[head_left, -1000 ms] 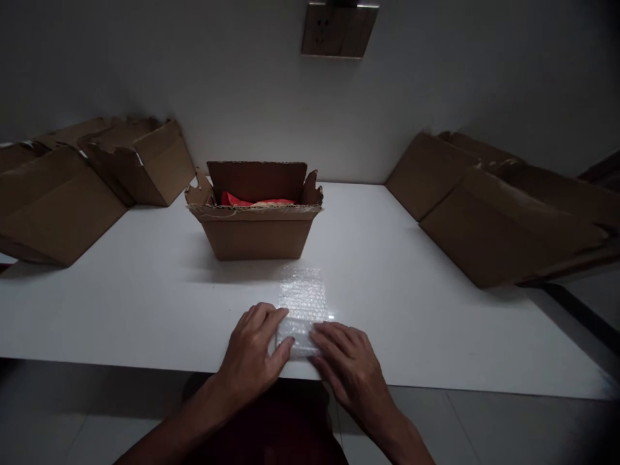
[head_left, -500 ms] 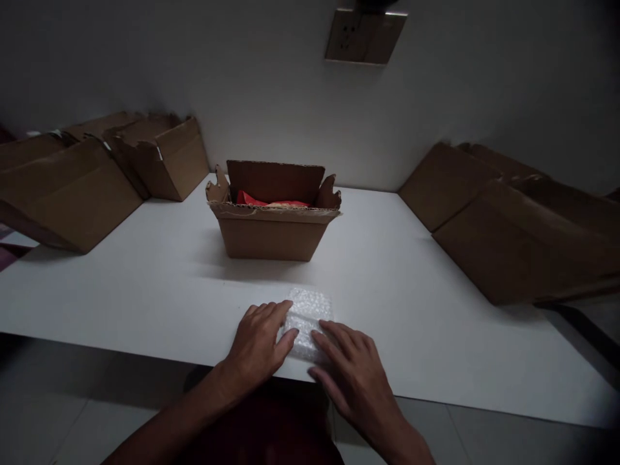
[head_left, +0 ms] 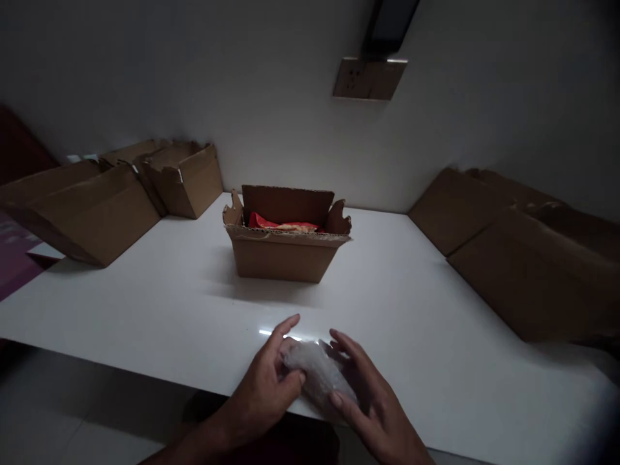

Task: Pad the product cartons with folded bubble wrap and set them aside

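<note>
At the lower centre of the frame we have both hands, left hand (head_left: pixel 261 394) and right hand (head_left: pixel 371 403), closed together on the bubble-wrap bundle (head_left: pixel 317 374) at the table (head_left: pixel 145 316) edge; it looks light, soft and slippery, best gripped around its middle.

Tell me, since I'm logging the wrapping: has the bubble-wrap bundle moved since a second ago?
Yes. The bubble-wrap bundle, flat before, is now lifted between the left hand and right hand, nearer the table edge, farther from the open box.
</note>
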Available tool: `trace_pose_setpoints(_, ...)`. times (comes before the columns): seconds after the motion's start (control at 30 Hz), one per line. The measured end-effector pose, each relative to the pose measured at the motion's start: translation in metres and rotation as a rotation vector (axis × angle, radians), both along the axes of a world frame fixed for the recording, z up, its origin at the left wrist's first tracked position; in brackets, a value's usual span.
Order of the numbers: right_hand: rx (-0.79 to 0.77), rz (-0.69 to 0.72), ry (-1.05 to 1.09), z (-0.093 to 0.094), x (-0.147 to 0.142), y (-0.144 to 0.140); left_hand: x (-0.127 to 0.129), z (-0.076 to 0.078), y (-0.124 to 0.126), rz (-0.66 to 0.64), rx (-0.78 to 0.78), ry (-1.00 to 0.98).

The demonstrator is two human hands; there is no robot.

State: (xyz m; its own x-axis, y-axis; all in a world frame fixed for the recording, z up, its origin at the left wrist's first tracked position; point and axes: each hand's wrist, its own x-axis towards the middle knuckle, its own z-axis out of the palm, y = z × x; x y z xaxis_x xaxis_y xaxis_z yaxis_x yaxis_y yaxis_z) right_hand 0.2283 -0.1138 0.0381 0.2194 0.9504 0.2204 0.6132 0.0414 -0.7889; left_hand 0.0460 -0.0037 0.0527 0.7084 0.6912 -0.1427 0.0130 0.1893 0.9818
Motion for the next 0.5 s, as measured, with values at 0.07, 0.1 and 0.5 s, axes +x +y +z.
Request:
trace_pose_setpoints(0.07,-0.088,0.044,0.009,0.000,0.007,-0.003,-0.003,0.004,0.003,-0.065,0.212,0.051)
trace_pose_setpoints(0.1,-0.116,0.056,-0.013,0.002,0.011,-0.003,-0.006,0.009,0.008,-0.068,0.381,0.061)
trace_pose_setpoints(0.5,0.240,-0.245,-0.219,0.074,0.092,0.007,-0.004,0.097,0.147,0.429,1.687,0.237)
